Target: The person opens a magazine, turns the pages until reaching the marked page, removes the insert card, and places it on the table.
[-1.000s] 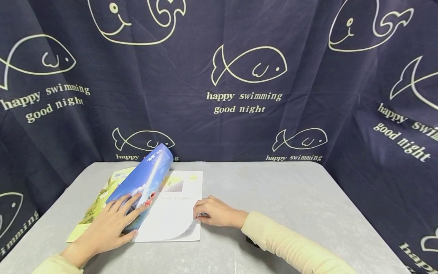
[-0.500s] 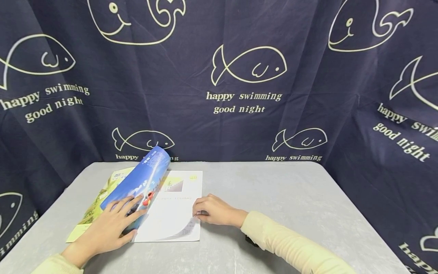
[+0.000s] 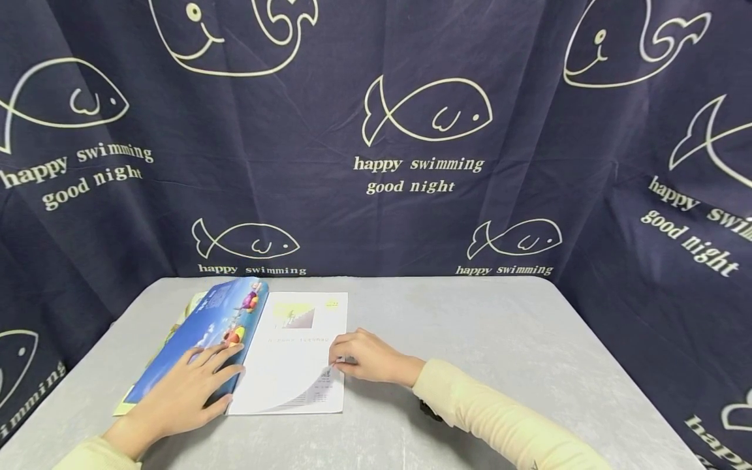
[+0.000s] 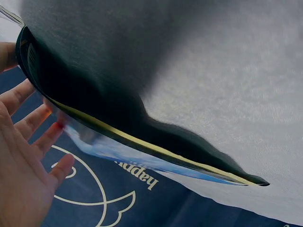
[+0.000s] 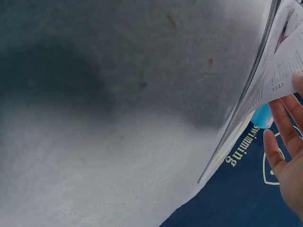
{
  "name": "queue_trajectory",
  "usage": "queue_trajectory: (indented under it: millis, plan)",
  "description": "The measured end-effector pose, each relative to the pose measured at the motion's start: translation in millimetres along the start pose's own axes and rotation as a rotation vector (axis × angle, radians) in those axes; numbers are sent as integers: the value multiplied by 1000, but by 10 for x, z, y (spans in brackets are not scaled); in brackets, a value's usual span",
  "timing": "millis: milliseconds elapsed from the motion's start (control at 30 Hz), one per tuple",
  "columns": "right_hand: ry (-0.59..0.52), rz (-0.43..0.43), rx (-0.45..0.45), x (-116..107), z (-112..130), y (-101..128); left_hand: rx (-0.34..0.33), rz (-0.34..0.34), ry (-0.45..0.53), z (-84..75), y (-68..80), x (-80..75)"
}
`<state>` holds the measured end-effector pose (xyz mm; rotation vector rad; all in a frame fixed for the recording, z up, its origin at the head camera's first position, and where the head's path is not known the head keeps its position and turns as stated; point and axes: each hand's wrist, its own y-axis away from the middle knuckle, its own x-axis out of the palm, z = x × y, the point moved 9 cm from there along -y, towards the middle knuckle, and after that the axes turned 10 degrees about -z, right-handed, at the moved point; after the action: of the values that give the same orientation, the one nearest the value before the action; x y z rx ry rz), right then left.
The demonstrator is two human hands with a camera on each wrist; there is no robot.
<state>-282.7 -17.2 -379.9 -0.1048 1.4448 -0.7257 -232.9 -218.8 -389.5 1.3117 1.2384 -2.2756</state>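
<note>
The left hand [image 3: 182, 395], fingers extended and gripping nothing, rests on a blue page [image 3: 194, 326] of the open softcover booklet [image 3: 258, 339], left on the gray surface [image 3: 464, 339]; the right hand [image 3: 370, 356] pinches the white page's [image 3: 288, 372] lifted corner. A light single-sheet pinch should avoid creasing; the left hand may obstruct. Behind hangs a fish-print curtain [image 3: 529, 150].

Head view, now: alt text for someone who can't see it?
An open booklet lies on a gray table; a person's left hand rests on its blue page while the right hand pinches the upturned corner of its white page. Behind hangs dark blue cloth printed with fish.
</note>
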Motion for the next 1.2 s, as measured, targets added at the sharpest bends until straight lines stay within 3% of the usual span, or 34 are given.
queue_trajectory:
  millis: [167, 400, 533, 1200]
  plan:
    - [-4, -18, -1, -15, -2, -11, -28, 28, -15, 3, -8, -4]
    - [13, -43, 14, -28, -21, -29, -156, 162, 7, 54, 9, 93]
    - [18, -50, 20, -40, -19, -43, -203, 204, 22, 58, 12, 112]
    - [81, -118, 50, -132, 0, -101, -216, 235, 33, 34, 4, 164]
